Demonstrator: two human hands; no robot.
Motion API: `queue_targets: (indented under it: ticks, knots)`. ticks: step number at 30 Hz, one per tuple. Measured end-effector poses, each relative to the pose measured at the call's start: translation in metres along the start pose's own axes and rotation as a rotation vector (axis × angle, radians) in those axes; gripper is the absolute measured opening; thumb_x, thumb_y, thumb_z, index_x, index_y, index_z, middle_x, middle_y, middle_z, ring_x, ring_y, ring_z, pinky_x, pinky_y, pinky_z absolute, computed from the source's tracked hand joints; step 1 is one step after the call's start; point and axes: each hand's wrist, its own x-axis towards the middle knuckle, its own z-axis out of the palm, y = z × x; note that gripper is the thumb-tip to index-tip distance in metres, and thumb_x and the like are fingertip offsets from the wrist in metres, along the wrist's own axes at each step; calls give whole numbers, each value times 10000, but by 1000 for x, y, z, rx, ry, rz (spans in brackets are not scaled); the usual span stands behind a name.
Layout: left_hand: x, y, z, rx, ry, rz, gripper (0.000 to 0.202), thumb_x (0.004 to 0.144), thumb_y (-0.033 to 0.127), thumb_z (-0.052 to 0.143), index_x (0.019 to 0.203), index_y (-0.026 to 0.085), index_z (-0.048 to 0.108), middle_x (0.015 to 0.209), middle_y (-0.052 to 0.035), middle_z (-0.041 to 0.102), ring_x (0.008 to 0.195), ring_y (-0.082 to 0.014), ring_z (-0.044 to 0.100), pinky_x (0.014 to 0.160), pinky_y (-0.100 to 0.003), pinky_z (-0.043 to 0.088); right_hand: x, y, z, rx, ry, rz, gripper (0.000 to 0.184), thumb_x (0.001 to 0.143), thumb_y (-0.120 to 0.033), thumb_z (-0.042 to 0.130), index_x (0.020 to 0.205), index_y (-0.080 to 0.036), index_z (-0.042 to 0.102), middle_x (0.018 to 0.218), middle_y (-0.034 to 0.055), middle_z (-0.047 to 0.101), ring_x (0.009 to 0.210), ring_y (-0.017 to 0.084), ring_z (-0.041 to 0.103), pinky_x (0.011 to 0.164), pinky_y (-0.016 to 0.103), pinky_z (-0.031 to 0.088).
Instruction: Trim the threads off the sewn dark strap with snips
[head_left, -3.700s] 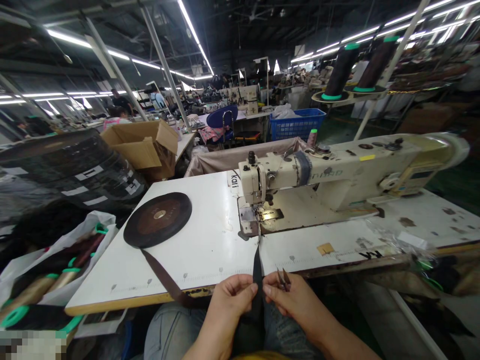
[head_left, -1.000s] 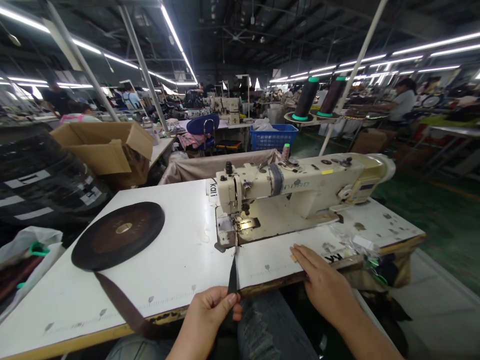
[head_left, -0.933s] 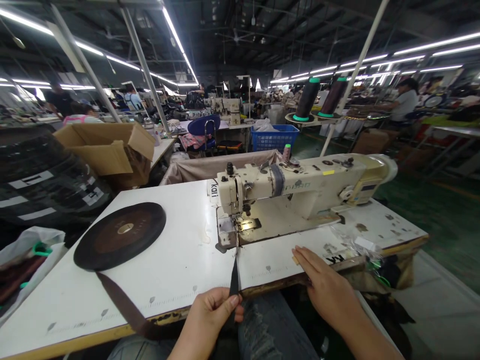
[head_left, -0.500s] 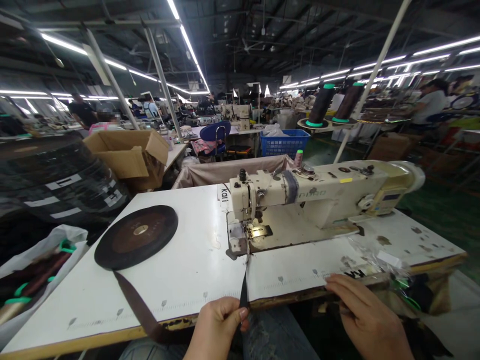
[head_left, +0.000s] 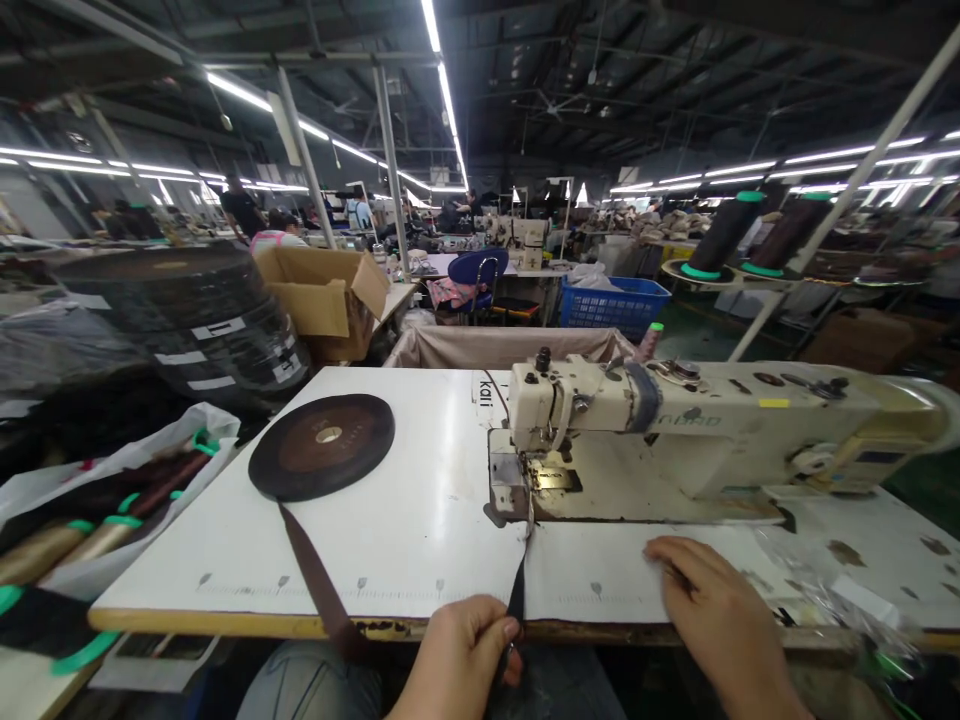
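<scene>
Holding dark strap [head_left: 517, 597] taut from sewing machine [head_left: 675, 440] needle; left hand [head_left: 465, 655] pinching strap end. Right hand [head_left: 716, 620] resting flat, fingers spread, on worktop [head_left: 420, 520]. Likely needing trim near needle next.

Left hand [head_left: 461, 655] cut off at bottom edge, wrist out of view. Dark strap [head_left: 517, 597] vanishes behind its fingers at near table edge. Right hand [head_left: 716, 620] covers whatever lies beneath. Needle area of sewing machine [head_left: 675, 430] too small to read. Far workers blurred.
</scene>
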Motion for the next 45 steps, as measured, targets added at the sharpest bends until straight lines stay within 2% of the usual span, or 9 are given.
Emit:
queue_targets:
  ticks: [4,7,9,14,19,24,29,36,45]
  knots:
    - [-2,7,-2,11,-37,11,250,858,412,637,788,174,670,715,-15,734,675,-168,630,631,-248,419,5,2,19,6,7,22,200,929,-217,388,902,-226,586,932,0,604,781,263,617,707,419,462]
    - [-5,8,-7,69,-47,26,189,745,316,753,854,165,721,765,8,728,698,-154,595,609,-232,375,6,0,22,6,-1,55,175,934,-222,380,912,-231,553,909,-1,578,768,260,600,697,407,427]
    - [-7,6,-11,106,-73,65,161,733,259,749,866,170,751,812,2,741,749,-161,612,649,-229,398,5,-1,21,16,-4,58,168,946,-225,384,915,-233,550,918,-2,576,774,258,598,694,398,415]
    - [-10,-11,-18,239,-129,218,109,771,234,711,871,197,734,907,-20,758,830,-181,639,744,-239,434,4,-4,20,30,-29,80,166,938,-226,393,905,-232,556,926,9,586,791,270,598,711,387,410]
    - [-12,-38,-19,408,-73,404,93,760,209,677,847,208,645,867,-27,718,801,-170,617,719,-237,411,5,-6,20,40,-29,109,167,925,-214,387,876,-231,546,897,6,574,781,265,586,719,376,405]
    - [-17,-50,-23,429,-59,486,110,841,306,640,897,220,599,856,-22,678,769,-156,571,700,-234,397,4,-9,19,39,-42,157,165,920,-221,385,870,-233,542,889,14,569,805,276,583,733,376,405]
    - [-20,-50,-26,432,-63,496,131,907,354,577,901,224,568,850,-10,656,768,-147,555,724,-226,403,4,-11,17,30,-48,162,165,926,-202,386,869,-230,538,880,16,565,794,271,574,727,380,406]
    - [-17,-52,-23,401,-74,501,170,907,393,595,914,224,574,852,-7,662,759,-142,554,710,-217,400,3,-8,19,38,-61,147,151,908,-191,394,875,-226,537,878,16,560,780,269,576,720,381,415]
    - [-23,-32,-27,370,-75,476,299,826,394,683,1083,246,639,951,-32,722,850,-191,647,775,-233,463,2,-6,19,37,-57,129,166,946,-224,391,882,-232,544,897,13,570,777,270,581,723,370,406]
